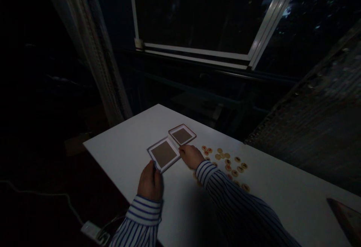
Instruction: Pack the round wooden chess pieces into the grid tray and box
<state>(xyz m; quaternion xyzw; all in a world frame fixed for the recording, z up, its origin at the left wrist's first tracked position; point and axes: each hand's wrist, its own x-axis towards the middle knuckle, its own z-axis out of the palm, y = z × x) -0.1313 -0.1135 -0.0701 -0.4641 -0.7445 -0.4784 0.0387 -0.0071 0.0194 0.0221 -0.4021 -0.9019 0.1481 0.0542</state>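
Note:
A flat box point(163, 154) lies opened out on the white table, its two halves joined along one side. Each half shows a brown panel inside a pale border, and the farther half point(182, 135) has a raised rim. My left hand point(150, 181) grips the near corner of the closer half, fingers closed at its edge. My right hand point(191, 157) is closed on the right-hand corner, close to where the halves meet. Round wooden Chinese chess pieces point(228, 162) lie scattered to the right, some with red or dark characters. My right forearm hides some of them.
The white table point(126, 141) runs from left to lower right. A dark flat object point(345, 217) sits at its right end. Curtains point(107, 70) hang left and right of a window. A power strip point(94, 232) with a cable is at the lower left, below the table.

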